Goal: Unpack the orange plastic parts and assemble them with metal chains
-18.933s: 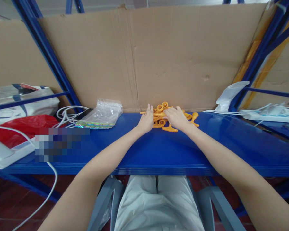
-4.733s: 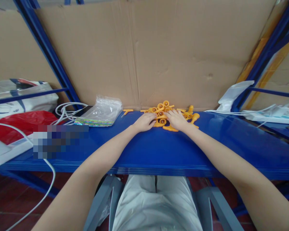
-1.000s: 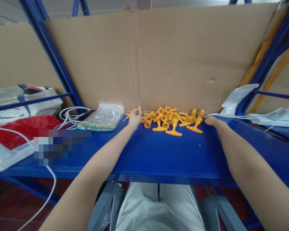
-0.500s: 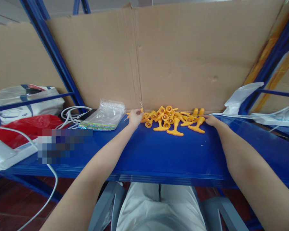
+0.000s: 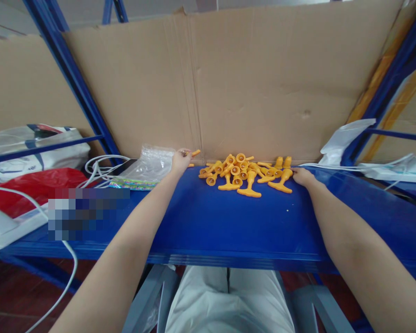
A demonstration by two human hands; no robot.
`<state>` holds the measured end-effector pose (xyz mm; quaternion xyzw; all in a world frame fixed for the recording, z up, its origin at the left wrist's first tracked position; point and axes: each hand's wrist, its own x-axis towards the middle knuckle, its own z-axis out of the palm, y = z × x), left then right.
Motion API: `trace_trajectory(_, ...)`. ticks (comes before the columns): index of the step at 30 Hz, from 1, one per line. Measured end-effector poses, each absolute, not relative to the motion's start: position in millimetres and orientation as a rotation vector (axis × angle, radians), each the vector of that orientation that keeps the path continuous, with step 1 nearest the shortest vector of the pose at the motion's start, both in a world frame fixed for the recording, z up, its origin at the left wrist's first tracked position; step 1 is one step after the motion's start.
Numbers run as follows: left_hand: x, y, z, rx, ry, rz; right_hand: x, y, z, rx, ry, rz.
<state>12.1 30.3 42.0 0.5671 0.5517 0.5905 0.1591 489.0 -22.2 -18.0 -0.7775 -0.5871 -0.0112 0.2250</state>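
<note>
My left hand (image 5: 181,159) is closed on a yellow corkscrew, whose T-shaped handle (image 5: 196,153) sticks out to the right of the fingers. It is raised a little near the cardboard, beside the clear plastic bags. Another yellow piece (image 5: 191,165) shows just below the hand. Several yellow corkscrews (image 5: 248,185) with T handles and bell-shaped collars lie heaped at the back of the blue table. My right hand (image 5: 302,176) rests at the heap's right edge, right beside a yellow corkscrew (image 5: 280,184). Its fingers are mostly hidden, so their grip is unclear.
Clear plastic bags (image 5: 152,167) lie left of the heap on the blue table (image 5: 222,226). White cables (image 5: 93,167), a red bag (image 5: 38,188) and a power strip (image 5: 14,229) are farther left. A cardboard sheet (image 5: 249,83) stands behind. A white plastic bag (image 5: 346,141) stands back right.
My left hand has moved left, away from the heap, with the corkscrew. The metal spiral that pointed up has turned out of clear sight and the handle now points right. My right hand stays beside the heap.
</note>
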Motion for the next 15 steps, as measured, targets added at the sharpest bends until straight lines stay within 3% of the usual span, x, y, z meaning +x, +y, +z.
trace_trajectory(6, -6.3, 38.7, 27.1, 1.951, 1.707, 1.425, 482.0, -30.3, -9.5, -2.276, -1.649, 0.051)
trace_trajectory(15, -13.2, 34.3, 4.2, 2.251, 2.094, 0.489, 477.8, -34.2, -7.7, -2.309, -1.665, 0.046)
